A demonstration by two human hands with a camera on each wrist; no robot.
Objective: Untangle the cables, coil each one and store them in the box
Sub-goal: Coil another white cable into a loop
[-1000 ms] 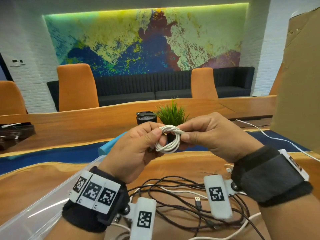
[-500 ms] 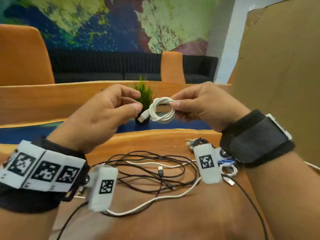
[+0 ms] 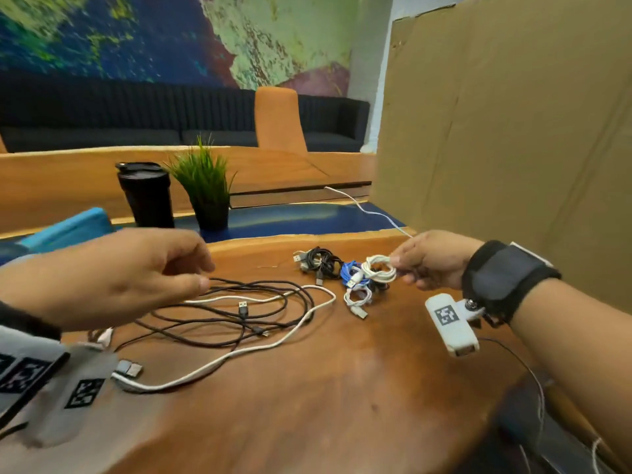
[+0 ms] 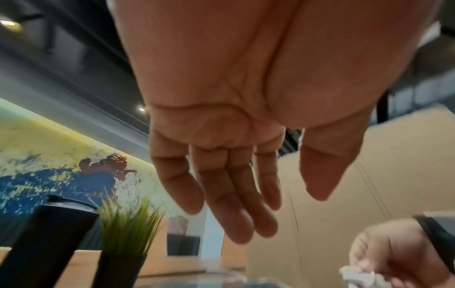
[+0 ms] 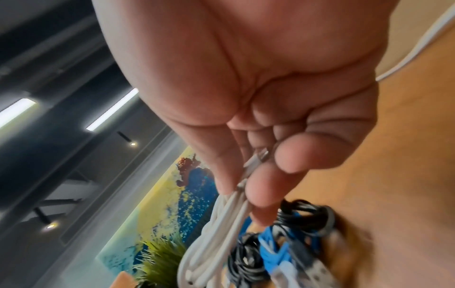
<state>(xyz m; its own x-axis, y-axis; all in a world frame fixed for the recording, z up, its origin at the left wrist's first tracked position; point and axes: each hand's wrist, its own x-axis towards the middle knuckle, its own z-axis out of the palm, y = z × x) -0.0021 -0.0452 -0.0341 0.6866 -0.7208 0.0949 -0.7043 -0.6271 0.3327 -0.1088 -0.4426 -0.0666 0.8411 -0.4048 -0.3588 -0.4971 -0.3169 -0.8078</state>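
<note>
Coiled white cable (image 3: 379, 268) was pinched between the thumb and fingers of the right hand (image 3: 431, 258), held just above a cluster of coiled cables (image 3: 337, 270) in black, blue and white on the wooden table (image 3: 307, 388). Loose black and white cables (image 3: 239, 313) lay tangled to the near left of that cluster. The left hand (image 3: 113, 275) hovered over the tangle, fingers relaxed and holding nothing. Farther left stood a black tumbler (image 3: 146, 195) beside a potted plant (image 3: 205, 186). A cardboard sheet (image 3: 513, 131) stood at the right.
</note>
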